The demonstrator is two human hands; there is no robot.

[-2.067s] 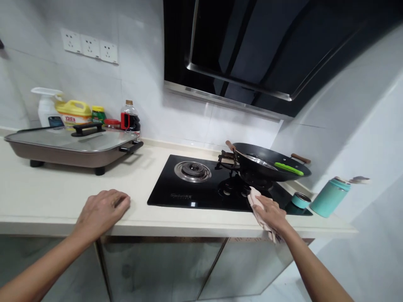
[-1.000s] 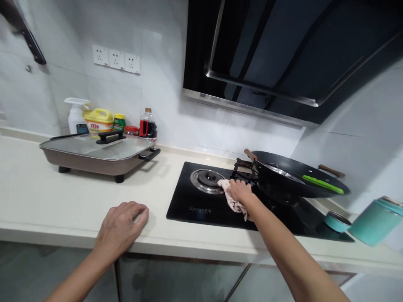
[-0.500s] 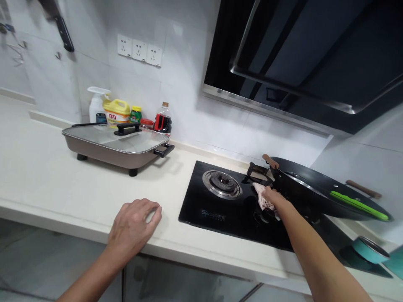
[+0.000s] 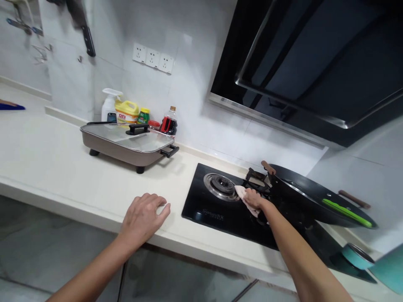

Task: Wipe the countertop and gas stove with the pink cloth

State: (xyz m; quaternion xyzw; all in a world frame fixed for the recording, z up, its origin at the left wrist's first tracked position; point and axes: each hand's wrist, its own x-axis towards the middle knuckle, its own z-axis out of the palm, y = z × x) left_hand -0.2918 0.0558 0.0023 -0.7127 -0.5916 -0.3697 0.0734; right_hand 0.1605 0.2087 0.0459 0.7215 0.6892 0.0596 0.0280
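Observation:
On the black glass gas stove (image 4: 197, 201), my right hand (image 4: 254, 199) is closed on a pale cloth (image 4: 247, 202) and presses it to the surface. The cloth's tip touches the right edge of the round left burner (image 4: 222, 187). My left hand (image 4: 145, 216) is by the front edge of the white counter (image 4: 103, 184), fingers loosely curled and thumb apart, with nothing in it. Behind my right hand a black pot stand (image 4: 256, 178) sits on the stove's back edge.
A large wok (image 4: 302, 197) with wooden handles and a green strip rests on the right. Near it stands a teal bowl (image 4: 358, 256). A lidded electric pan (image 4: 126, 142) is back left, before several bottles (image 4: 126, 111). The range hood (image 4: 299, 63) hangs above.
My right hand has slid the cloth left across the glass to the left burner's edge. My left hand stays by the counter edge, its fingers slightly looser. The view has shifted left.

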